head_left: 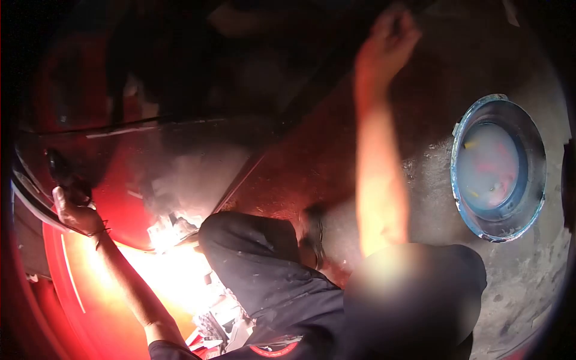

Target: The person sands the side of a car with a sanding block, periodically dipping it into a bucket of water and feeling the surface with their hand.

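My left hand [78, 213] is at the far left, with its thumb raised against the edge of a glossy red and dark panel [132, 204]. A dark shape [63, 171] lies just beyond the thumb; I cannot tell whether it is an object or a reflection, and the other fingers are lost in shadow. At the top, at the end of the outstretched arm, my right hand [396, 33] is blurred. Its fingers look curled together, and whatever they may hold is too smeared to name.
On the right, a blue-rimmed basin [531, 210] holds cloudy liquid with pinkish and yellow things in it. It stands on a rough grey floor [516, 288]. Crumpled paper-like scraps [222, 324] lie by my bent knee [240, 240], beside a very bright glare.
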Demonstrator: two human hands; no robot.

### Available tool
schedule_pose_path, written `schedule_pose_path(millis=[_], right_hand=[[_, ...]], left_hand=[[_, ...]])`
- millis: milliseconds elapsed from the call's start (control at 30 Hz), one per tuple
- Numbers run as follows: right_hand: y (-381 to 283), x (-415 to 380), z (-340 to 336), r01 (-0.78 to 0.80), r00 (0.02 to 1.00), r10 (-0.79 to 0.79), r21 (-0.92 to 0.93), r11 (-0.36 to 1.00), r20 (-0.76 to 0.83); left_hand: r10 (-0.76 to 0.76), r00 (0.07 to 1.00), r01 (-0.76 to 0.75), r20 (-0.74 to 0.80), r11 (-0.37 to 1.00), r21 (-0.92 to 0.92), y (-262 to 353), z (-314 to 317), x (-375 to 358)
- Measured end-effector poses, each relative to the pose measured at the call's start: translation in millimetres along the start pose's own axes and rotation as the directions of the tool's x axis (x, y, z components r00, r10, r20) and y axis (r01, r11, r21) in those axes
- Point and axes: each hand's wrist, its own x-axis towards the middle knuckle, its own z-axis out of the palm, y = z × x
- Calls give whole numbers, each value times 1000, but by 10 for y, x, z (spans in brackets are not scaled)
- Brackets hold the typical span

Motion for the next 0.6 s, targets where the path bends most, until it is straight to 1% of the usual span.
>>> schedule_pose_path(millis=[33, 67, 100, 133, 167, 200, 233, 267, 300, 333, 367, 400, 433, 467, 500, 533, 567, 600], right_hand=[[-179, -570, -11, 42, 999, -41, -62, 997, 9], [-377, -940, -31, 57, 998, -57, -108, 992, 5], [-580, -1308, -52, 72, 997, -72, -154, 985, 2], [-734, -1551, -98, -72, 997, 72, -5, 997, 20], [-772, -1680, -114, -214, 977, 208, 134, 968, 52], [-676, -1517, -122, -293, 956, 277, 235, 927, 101], [-540, -1153, -169, -371, 928, 338, 324, 870, 155], [-478, -963, -208, -442, 897, 387, 408, 799, 214], [-504, -970, -243, -508, 861, 449, 395, 766, 237], [-535, -940, -278, -563, 827, 501, 386, 731, 257], [-555, -891, -311, -613, 790, 549, 377, 694, 274], [-346, -1235, -252, -466, 879, 441, 133, 875, 180], [-630, -1592, -209, -415, 905, 400, 92, 905, 141], [-852, -1949, -178, -401, 909, 403, -36, 915, 110], [-989, -2088, -161, -383, 920, 382, -7, 924, 92], [-1064, -2115, -129, -354, 934, 352, 24, 935, 66], [-997, -1952, -111, -363, 929, 363, -3, 932, 73], [-855, -1702, -145, -376, 923, 377, -34, 926, 79]], left_hand=[[-19, 997, 14, -73, 997, -70, 147, 82, -17], [-28, 989, 10, -144, 992, -127, 299, 158, -73], [101, 975, -124, -197, 986, -111, 487, 225, -133], [399, 892, -399, -213, 916, 45, 619, 270, -262], [660, 728, -633, -184, 751, 191, 643, 322, -343], [677, 721, -667, -149, 736, 118, 817, 474, -583], [693, 712, -693, -114, 720, 42, 991, 628, -822], [619, 785, -614, -12, 776, -143, 1177, 796, -1126], [464, 846, -351, 264, 856, -378, 1373, 959, -1486], [334, 746, -34, 577, 883, -468, 1566, 1117, -1828], [249, 479, 275, 842, 868, -413, 1737, 1293, -2185], [199, 140, 441, 970, 864, -241, 1870, 1472, -2565], [383, -45, 271, 923, 894, -358, 1755, 1777, -3093], [435, -236, 208, 869, 896, -392, 1798, 1882, -3533], [447, -393, 139, 804, 893, -428, 1854, 1939, -3966], [463, -499, 89, 733, 868, -488, 1887, 1966, -4356], [480, -568, 62, 668, 835, -547, 1921, 1927, -4684], [730, -352, 131, 586, 658, -741, 1821, 1826, -5096]])
